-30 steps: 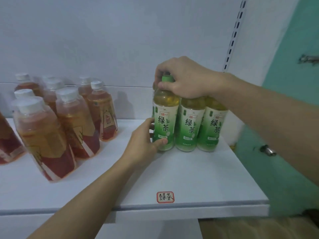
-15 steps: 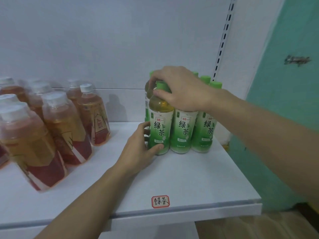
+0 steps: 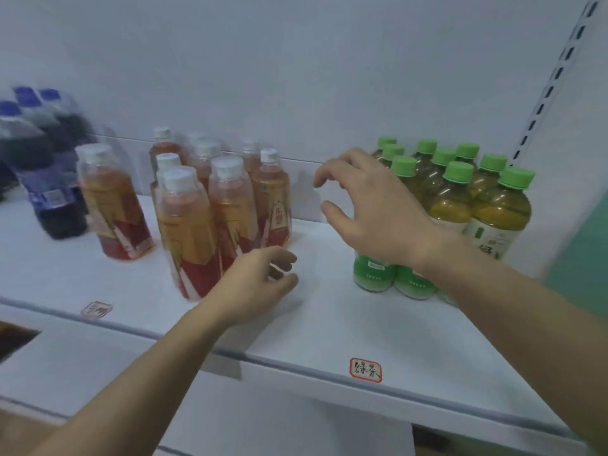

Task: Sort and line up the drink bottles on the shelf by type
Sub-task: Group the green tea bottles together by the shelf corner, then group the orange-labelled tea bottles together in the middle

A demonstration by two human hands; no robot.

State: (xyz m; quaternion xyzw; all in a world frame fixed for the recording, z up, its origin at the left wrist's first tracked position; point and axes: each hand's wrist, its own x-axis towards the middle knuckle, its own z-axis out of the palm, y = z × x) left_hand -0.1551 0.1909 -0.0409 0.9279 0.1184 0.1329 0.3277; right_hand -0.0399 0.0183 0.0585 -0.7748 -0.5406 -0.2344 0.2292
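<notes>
Green-tea bottles (image 3: 457, 205) — shelf tag (image 3: 366, 370) "绿茶"

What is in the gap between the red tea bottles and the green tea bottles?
No bottles: in the head view, only bare shelf and both hands, left and right, lie between the red teas and green teas.

White back panel (image 3: 296, 77) behind, slotted upright (image 3: 556, 74) at far right. Teal wall (image 3: 589, 258) beyond the right edge. Red-bordered label (image 3: 366, 370) stuck on the front lip, handwritten characters on it; second, blurred label (image 3: 96, 310) further left. Dark gap (image 3: 13, 337) at lower left.
</notes>
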